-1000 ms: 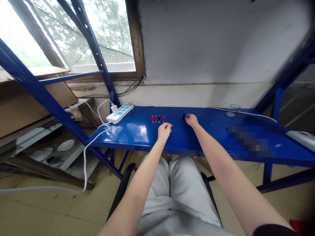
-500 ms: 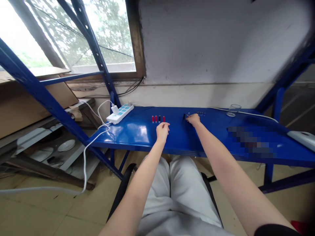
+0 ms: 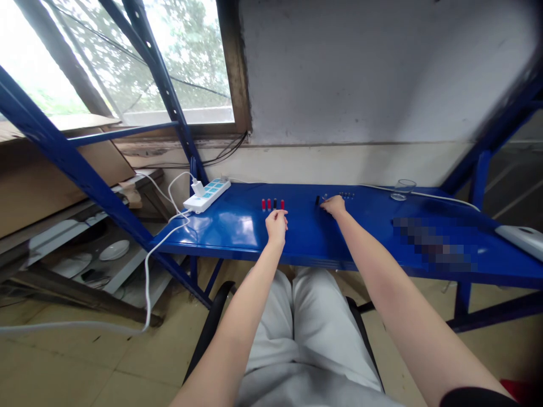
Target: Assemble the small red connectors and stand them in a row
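My left hand (image 3: 277, 227) is closed, fingers curled together, just in front of a row of small upright tubes. The row has a red tube (image 3: 263, 205), another red tube (image 3: 268, 205), a black tube (image 3: 275, 204) and, set slightly apart, a red tube (image 3: 282, 204); all have pale lower ends. To the right, my right hand (image 3: 334, 206) has its fingertips together low over the blue table. Beside those fingertips stands a black tube (image 3: 317, 200), with a tiny clear piece (image 3: 325, 196) just behind them. Whatever either hand pinches is too small or hidden to make out.
Several tiny pieces (image 3: 348, 195) lie beyond my right hand. A clear glass (image 3: 403, 190) stands at the back right. On the left is a white power strip (image 3: 207, 195) with a plugged-in cable. A blurred dark patch (image 3: 435, 244) and a white object (image 3: 524, 240) are at right.
My left hand has shifted slightly to the left along the front of the tubes. My right hand stays in nearly the same place.
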Motion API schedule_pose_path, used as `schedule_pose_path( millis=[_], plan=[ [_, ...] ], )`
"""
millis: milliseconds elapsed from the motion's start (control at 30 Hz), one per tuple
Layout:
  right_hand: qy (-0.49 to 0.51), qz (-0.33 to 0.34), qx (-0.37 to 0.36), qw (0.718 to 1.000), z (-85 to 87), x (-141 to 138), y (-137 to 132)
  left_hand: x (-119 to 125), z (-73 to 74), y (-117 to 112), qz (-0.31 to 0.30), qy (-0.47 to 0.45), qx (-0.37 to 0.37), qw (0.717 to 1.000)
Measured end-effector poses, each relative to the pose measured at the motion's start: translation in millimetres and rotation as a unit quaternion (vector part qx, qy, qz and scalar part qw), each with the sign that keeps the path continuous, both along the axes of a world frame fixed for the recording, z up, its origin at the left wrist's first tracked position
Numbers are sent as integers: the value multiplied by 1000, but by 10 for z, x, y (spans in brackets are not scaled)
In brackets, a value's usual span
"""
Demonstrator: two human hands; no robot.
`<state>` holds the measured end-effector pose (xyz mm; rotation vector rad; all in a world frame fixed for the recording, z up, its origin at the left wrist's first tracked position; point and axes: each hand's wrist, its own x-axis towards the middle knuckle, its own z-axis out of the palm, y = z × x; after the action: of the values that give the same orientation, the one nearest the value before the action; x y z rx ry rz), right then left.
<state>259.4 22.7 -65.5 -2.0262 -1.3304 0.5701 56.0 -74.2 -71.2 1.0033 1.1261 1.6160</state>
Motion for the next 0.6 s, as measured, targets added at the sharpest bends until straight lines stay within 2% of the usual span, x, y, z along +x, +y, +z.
schedule_pose_path(
  millis=[300, 433, 500, 600],
  plan=[
    [-97, 74, -77, 990, 273, 7, -273, -1, 63, -14, 27, -71, -4, 997],
    [-166, 90, 4, 982, 297, -86, -464, -10, 58, -8, 43, -101, -1, 994],
    [-156, 146, 40, 976, 257, -223, -544, -15, 56, -8, 55, -109, -2, 992],
    [-114, 267, 85, 953, 172, -498, -604, -20, 63, -14, 64, -111, -4, 992]
  ],
)
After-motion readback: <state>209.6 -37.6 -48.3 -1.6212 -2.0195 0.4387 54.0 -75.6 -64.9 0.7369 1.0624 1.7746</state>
